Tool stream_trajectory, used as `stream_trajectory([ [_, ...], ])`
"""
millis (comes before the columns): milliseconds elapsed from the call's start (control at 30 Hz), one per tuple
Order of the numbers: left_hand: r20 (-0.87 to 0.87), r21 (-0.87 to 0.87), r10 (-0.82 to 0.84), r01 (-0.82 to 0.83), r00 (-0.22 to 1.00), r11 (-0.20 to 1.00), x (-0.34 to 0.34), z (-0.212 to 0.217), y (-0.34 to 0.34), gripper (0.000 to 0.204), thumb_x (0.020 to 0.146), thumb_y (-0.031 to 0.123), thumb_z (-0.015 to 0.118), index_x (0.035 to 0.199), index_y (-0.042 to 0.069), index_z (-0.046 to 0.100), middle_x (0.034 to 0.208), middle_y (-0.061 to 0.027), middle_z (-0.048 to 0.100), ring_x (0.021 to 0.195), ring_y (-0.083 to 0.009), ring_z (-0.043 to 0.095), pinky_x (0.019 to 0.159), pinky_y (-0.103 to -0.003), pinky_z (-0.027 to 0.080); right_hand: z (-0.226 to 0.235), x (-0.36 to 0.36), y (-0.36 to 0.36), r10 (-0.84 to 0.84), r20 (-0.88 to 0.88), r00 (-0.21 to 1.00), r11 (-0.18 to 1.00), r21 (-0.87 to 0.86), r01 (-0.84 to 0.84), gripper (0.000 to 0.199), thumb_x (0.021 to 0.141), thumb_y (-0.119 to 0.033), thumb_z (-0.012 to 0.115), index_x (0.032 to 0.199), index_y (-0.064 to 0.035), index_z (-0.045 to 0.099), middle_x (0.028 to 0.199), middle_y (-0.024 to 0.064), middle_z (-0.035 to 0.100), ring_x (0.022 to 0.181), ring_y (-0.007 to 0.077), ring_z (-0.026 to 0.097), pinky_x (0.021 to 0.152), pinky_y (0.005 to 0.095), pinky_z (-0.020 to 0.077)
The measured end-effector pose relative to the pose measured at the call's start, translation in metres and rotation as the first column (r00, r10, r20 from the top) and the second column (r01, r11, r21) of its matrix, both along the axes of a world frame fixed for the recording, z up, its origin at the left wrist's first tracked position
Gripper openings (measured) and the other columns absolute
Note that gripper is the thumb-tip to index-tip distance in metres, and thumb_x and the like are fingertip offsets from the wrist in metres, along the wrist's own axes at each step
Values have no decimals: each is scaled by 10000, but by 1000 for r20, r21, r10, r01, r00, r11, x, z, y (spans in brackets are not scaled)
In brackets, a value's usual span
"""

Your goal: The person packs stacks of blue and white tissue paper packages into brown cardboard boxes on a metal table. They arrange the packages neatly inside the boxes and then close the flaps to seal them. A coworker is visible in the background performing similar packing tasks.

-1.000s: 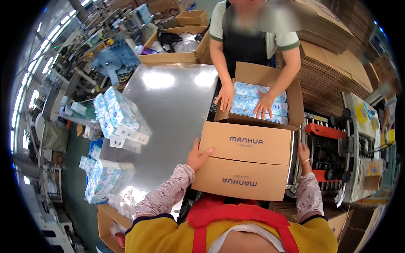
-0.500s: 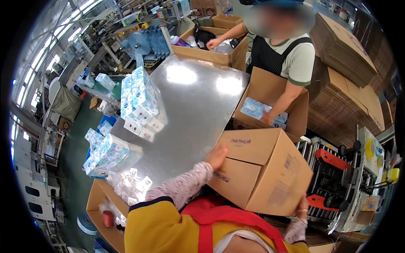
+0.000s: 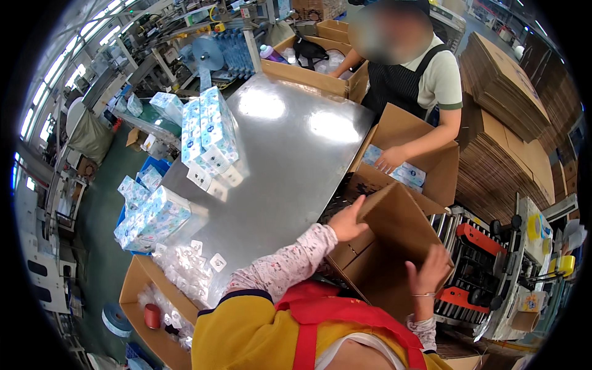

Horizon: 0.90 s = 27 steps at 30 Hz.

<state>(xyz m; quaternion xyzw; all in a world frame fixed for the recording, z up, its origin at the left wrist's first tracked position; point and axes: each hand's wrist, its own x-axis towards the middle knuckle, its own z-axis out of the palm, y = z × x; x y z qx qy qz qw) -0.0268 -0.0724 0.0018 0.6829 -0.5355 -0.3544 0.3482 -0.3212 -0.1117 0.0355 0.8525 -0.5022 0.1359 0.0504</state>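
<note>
Hands (image 3: 348, 224) (image 3: 430, 272) spread wide at open ctn (image 3: 401, 231); far ctn (image 3: 441, 177) w/ blue-wht packs (image 3: 408, 174); L box (image 3: 166, 280) w/ clr bits (image 3: 175, 319), red roll (image 3: 152, 316)

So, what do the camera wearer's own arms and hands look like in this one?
The left hand and right hand are ungloved. Pale, dark-patterned sleeves cover the forearms, and a thin bracelet circles the right wrist. Above the left forearm comes a mustard-yellow top whose sleeve ends in dark trim.

The brown carton (image 3: 399, 217) is open, apparently tilted.
</note>
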Motion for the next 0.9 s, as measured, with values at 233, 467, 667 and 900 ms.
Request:
stream_trajectory([
  [233, 16, 328, -153, 139, 988, 934, 55, -36, 23, 367, 834, 221, 548, 1166, 65, 550, 1091, -183, 608, 1020, -342, 564, 872, -391, 433, -81, -142, -67, -681, 534, 501, 411, 845, -342, 407, 771, -70, 651, 1144, 37, 528, 981, 123, 643, 895, 274, 637, 747, 372, 518],
  [467, 109, 445, -109, 50, 988, 894, 53, -37, 27, 519, 787, 316, 611, 1210, 33, 513, 1158, -218, 562, 1069, -354, 536, 904, -403, 424, -248, -193, -116, -437, -79, 896, 604, 712, 358, 904, 695, -568, 669, 1225, 110, 391, 1027, 292, 575, 954, 434, 573, 873, 414, 456],
  [667, 258, -262, 190, -121, 947, 957, 33, 99, 20, 823, 767, 335, 692, 1370, -28, 265, 1290, -253, 436, 1186, -385, 445, 996, -414, 357, -216, -106, -77, -349, 215, 912, 719, 685, 114, 881, 581, -475, 805, 1123, 80, 387, 1037, 265, 549, 973, 325, 578, 814, 384, 489],
  [900, -25, -806, -373, 202, 928, 557, -3, 315, 68, 867, 717, 278, 757, 1374, -17, 275, 1315, -198, 439, 1207, -296, 448, 992, -378, 363, -178, -91, -67, -327, 120, 937, 662, 737, 137, 1077, 600, -591, 731, 1329, 63, 281, 1256, 320, 394, 1177, 376, 439, 908, 406, 423],
])
